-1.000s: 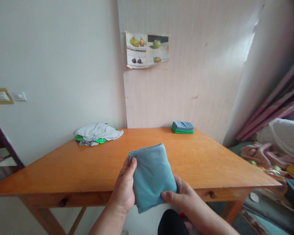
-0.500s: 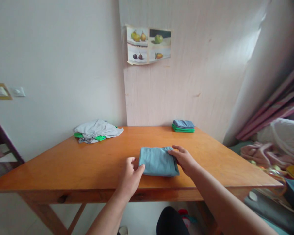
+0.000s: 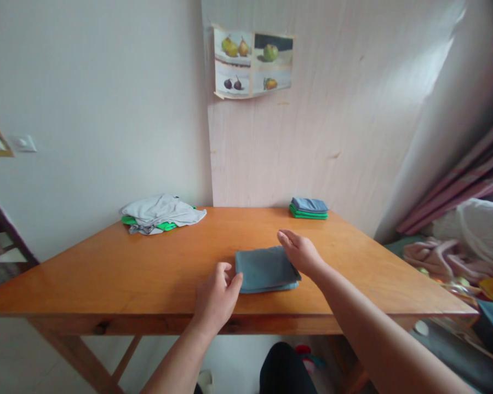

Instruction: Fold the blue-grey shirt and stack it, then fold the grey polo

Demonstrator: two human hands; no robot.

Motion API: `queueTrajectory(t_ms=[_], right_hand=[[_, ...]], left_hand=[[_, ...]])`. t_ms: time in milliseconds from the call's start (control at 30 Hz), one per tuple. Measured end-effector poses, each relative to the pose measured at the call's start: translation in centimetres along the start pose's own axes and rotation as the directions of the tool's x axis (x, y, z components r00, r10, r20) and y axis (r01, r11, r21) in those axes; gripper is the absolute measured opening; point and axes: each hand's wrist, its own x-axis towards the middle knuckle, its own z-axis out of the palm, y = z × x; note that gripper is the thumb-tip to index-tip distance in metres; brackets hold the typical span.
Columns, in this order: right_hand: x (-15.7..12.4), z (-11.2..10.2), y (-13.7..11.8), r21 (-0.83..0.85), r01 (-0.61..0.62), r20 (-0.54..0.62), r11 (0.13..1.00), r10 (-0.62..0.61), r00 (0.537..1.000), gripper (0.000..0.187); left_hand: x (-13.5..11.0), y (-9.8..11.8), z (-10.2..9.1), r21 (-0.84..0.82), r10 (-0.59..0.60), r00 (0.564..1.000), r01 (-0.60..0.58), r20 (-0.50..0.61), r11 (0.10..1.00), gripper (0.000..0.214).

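A folded blue-grey piece of cloth, perhaps a garment [image 3: 265,268], lies near the front of the wooden table, its layers showing along the near edge. At its left side is my left hand [image 3: 218,295], fingers loosely curved and apart from the thumb, whose tip meets the cloth's left edge. My right hand [image 3: 302,254] rests over the upper right edge of the cloth, fingers stretched out together and pointing away to the left. Neither hand grips the cloth.
On the wooden table [image 3: 148,279], a loose heap of grey and green clothes [image 3: 160,213] lies at the back left. A neat stack of folded blue and green cloths [image 3: 309,208] sits at the back right. A fruit picture [image 3: 252,64] hangs on the wall behind.
My right hand has let go of the cloth's upper right corner and straightened its fingers over that edge. The cloth's top layer now looks darker and flatter. My left hand has barely moved.
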Motion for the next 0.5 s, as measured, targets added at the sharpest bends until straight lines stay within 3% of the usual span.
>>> queueTrajectory(t_ms=[100,233,500], right_hand=[[-1.0,0.8,-1.2,-0.218,0.15,0.156,0.964,-0.117,0.981,0.059],[-2.6,2.7,-0.5,-0.373,0.203,0.327,0.905,-0.077,0.942,0.066],[-3.3,3.6,1.5,-0.366,0.174,0.335,0.914,-0.045,0.941,0.07]], left_hand=[[-0.2,0.2,0.0,-0.051,0.003,1.0,-0.003,-0.011,0.999,0.028],[-0.3,0.5,0.0,-0.054,-0.009,0.999,0.007,-0.035,0.999,0.028],[1.3,-2.1,-0.2,-0.188,-0.014,0.999,0.022,0.041,0.982,0.02]])
